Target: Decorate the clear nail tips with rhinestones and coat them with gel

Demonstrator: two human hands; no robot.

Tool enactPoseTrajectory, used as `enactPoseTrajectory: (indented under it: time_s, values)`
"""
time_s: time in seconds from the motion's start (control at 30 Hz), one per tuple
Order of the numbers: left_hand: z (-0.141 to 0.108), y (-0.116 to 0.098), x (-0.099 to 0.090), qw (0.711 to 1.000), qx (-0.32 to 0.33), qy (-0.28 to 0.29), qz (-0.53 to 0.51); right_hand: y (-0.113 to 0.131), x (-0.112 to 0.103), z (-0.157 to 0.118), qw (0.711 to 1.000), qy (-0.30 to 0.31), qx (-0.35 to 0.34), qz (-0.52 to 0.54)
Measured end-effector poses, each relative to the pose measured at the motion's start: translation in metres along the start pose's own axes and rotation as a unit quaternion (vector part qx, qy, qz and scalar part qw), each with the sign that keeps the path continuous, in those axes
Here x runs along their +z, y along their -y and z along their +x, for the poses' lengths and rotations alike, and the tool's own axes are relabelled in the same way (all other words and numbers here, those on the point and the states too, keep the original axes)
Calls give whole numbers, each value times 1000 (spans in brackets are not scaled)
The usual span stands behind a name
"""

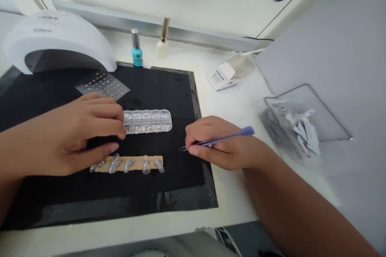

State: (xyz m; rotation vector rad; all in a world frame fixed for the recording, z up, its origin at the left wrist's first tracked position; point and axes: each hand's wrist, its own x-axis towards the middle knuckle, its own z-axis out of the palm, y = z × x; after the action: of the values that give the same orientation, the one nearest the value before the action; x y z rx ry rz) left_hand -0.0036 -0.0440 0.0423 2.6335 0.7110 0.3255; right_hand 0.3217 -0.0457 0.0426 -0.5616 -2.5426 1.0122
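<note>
Purple tweezers (223,138) are pinched in my right hand (215,142), their tips pointing left over the black mat. My left hand (87,130) reaches in from the left, thumb apart from the curled fingers. Its fingers lie over the left end of a clear compartment case (147,121) of small rhinestones and hide that end; I cannot tell whether they press on it. Below, several clear false nails (146,164) sit along a tan strip (137,162). The left thumb is just above the strip's left part.
A white nail lamp (60,28) stands at the back left, near a nail sticker sheet (104,84). Behind the mat are a turquoise polish bottle (137,54) and a cream one (162,48). Rightward are an alcohol pads box (224,76) and a clear bin of packets (292,128).
</note>
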Motion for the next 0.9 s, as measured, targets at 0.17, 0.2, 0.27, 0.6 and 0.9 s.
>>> enactPoseTrajectory:
  time_s: [0.17,0.2,0.27,0.6,0.9]
  values:
    - [0,0,0,1000,0,-1,0,-1,1,-1,1000,-9,0,-2]
    - [0,0,0,1000,0,-2,-1,-1,1,-1,1000,-15,-2,-1]
    - [0,0,1,1000,-1,-5,3,-1,1,-2,1000,-28,-6,7]
    - [3,3,-3,1000,18,-12,18,-2,8,1,980,-139,34,140]
    - [7,6,-2,998,-2,-53,24,-5,28,13,954,-213,43,207]
